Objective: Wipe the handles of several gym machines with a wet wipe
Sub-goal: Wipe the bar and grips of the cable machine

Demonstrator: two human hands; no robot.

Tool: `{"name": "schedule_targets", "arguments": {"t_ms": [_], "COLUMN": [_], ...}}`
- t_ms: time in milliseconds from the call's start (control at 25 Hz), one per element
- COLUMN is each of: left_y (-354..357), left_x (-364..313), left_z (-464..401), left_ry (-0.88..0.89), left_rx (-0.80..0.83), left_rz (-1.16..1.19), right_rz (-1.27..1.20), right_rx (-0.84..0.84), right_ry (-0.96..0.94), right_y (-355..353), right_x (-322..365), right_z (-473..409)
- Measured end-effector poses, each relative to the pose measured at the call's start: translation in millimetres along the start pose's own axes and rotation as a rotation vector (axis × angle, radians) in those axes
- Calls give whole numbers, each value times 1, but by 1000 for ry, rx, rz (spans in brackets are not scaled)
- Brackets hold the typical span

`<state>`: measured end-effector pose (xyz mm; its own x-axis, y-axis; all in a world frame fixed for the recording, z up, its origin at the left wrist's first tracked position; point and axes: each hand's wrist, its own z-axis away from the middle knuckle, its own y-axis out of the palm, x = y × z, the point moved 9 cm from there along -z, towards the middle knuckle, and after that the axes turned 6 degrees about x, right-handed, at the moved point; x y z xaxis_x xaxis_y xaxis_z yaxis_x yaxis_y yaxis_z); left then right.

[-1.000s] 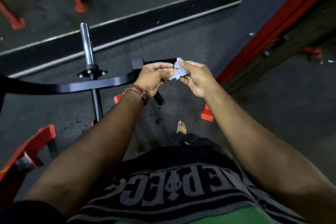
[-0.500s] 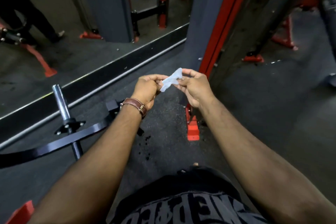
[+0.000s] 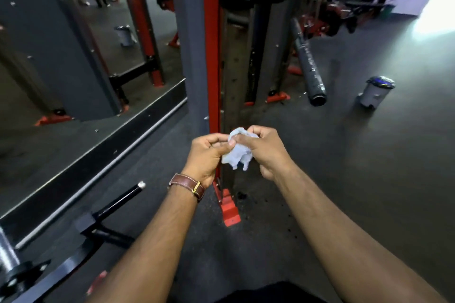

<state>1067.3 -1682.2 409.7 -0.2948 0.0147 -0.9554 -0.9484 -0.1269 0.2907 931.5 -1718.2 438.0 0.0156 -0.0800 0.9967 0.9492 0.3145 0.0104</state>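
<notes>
A crumpled pale blue wet wipe [image 3: 237, 152] hangs between both hands in front of me, over the floor. My left hand [image 3: 206, 152], with a brown leather watch strap at the wrist, pinches its left side with thumb and fingers. My right hand [image 3: 264, 149] grips its upper right part with curled fingers. A black machine handle [image 3: 118, 200] with a silver end cap sticks out at the lower left, well below the hands and not touched. It belongs to a black lever arm [image 3: 61, 265] at the bottom left.
A red and grey upright frame post [image 3: 210, 56] stands just beyond the hands, its red foot [image 3: 230, 211] on the floor. A wall mirror [image 3: 73, 44] fills the left. A black bar sleeve [image 3: 307, 66] and a small bin [image 3: 376, 91] lie at the right.
The view has tilted up from the lever arm toward the upright frame. The wipe, stretched out between my fingertips half a second ago, is now bunched up between both hands.
</notes>
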Motion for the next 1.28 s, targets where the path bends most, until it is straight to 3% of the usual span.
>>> {"name": "schedule_targets", "arguments": {"t_ms": [320, 440, 520, 680, 880, 960, 1040, 1160, 1200, 1280], "left_y": [143, 184, 191, 200, 228, 226, 217, 222, 225, 230], "left_x": [67, 83, 90, 81, 78, 79, 73, 72, 73, 73], "left_z": [-53, -66, -75, -84, -103, -125, -148, -175, -183, -200], "left_ry": [-194, -196, -134, 32, 164, 159, 62, -76, -102, -101], "left_rx": [-78, -17, -11, -20, 261, 233, 73, 2, 12, 48], "left_rz": [91, 73, -60, -386, -676, -805, -666, -111, -46, -36], "right_rz": [-482, -393, -273, -220, -168, -65, 135, 346, 385, 372], "right_rx": [-221, -141, -136, -301, -280, -253, -186, -13, -15, -173], "right_ry": [171, 190, 208, 261, 205, 71, -119, -220, -237, -251], "right_y": [-167, -203, -226, -272, -280, -280, -278, -266, -266, -283], "right_x": [-38, -38, -35, -35, -24, -10, 4, 5, 5, 4], "right_z": [8, 1, -4, -29, -71, -82, -94, -104, -108, -122]}}
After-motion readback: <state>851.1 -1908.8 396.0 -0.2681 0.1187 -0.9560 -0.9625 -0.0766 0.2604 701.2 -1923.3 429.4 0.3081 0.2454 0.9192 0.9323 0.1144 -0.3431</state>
